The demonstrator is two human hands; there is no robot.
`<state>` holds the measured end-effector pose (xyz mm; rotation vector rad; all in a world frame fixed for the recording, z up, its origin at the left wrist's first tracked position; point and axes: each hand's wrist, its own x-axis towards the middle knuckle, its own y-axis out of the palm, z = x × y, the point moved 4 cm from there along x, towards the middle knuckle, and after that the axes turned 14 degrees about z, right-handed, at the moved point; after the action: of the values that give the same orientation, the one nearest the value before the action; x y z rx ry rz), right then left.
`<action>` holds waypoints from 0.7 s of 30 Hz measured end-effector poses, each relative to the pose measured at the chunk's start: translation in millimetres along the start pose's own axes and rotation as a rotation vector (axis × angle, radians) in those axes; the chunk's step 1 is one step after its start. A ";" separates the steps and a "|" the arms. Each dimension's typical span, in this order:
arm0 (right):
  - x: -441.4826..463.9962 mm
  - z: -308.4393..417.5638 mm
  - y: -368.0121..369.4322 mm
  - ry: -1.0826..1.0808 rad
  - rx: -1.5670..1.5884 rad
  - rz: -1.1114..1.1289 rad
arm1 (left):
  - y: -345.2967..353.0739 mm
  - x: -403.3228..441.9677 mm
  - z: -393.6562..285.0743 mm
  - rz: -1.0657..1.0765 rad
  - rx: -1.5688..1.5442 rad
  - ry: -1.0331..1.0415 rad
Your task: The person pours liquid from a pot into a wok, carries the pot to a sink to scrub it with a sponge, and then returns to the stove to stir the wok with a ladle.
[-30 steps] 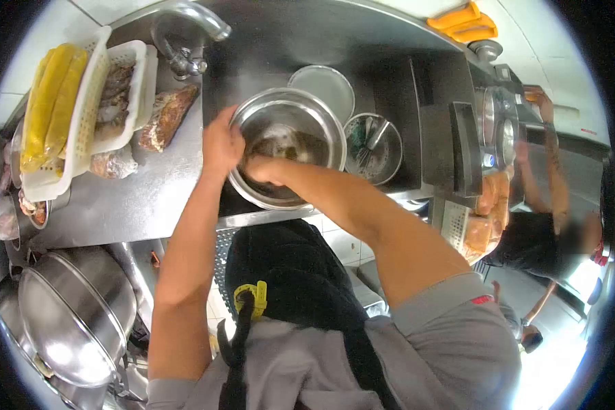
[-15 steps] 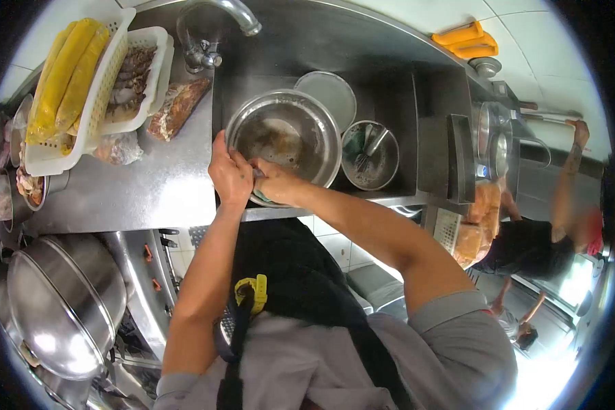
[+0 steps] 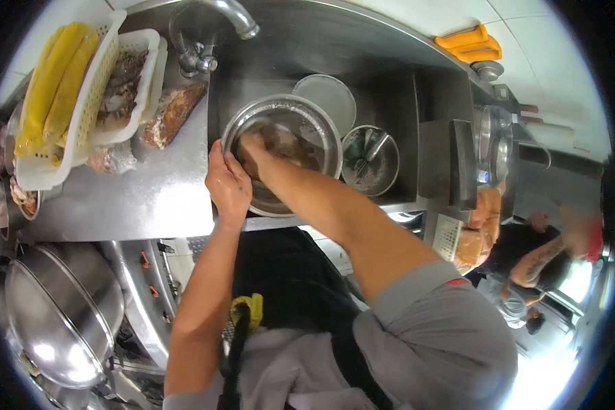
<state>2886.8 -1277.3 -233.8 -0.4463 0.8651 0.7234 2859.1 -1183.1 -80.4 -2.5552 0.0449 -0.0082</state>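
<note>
A large steel bowl (image 3: 324, 126) with a little murky water in it stands in the sink (image 3: 246, 78). My left hand (image 3: 227, 184) grips the bowl's near-left rim, thumb along the edge. Down inside the bowl is my right hand (image 3: 254, 152), curled against the left inner wall and blurred by motion. A green scouring pad showed under this hand a moment earlier; now the fingers hide it. Beside the large bowl, a smaller steel bowl (image 3: 387, 176) holds a whisk (image 3: 369, 156) and something dark green. Behind them lies a round pale lid (image 3: 331, 102).
The tap (image 3: 232, 17) overhangs the sink's back left. On the left counter are a white basket (image 3: 44, 176) with yellow wrapped rolls, a white tray (image 3: 158, 58) of food and a brown meat piece (image 3: 174, 116). Other people work at the right, including a person in dark clothing (image 3: 526, 253).
My right hand has moved from the bowl's near rim, up and left, into its inside. The left hand stays at the rim. At right, a co-worker's raised arm has come down.
</note>
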 end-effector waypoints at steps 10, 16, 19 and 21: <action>-121.5 -10.2 -10.9 0.210 -1.098 0.286 | -4.1 -2.9 -5.1 0.002 -0.027 -0.023; -55.1 43.4 -38.7 -0.423 1.713 -0.575 | -0.2 -1.2 -2.2 0.004 -0.044 0.025; -27.1 26.5 -14.4 -0.428 1.153 -0.743 | -0.9 -1.8 -3.2 0.031 -0.040 -0.006; -26.1 18.6 -3.3 -0.403 0.741 -0.672 | 0.3 -4.1 1.5 0.026 -0.064 -0.026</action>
<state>2887.5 -1278.2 -201.7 0.0914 0.4934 -0.1508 2855.0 -1182.3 -81.8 -2.6176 0.0700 0.0369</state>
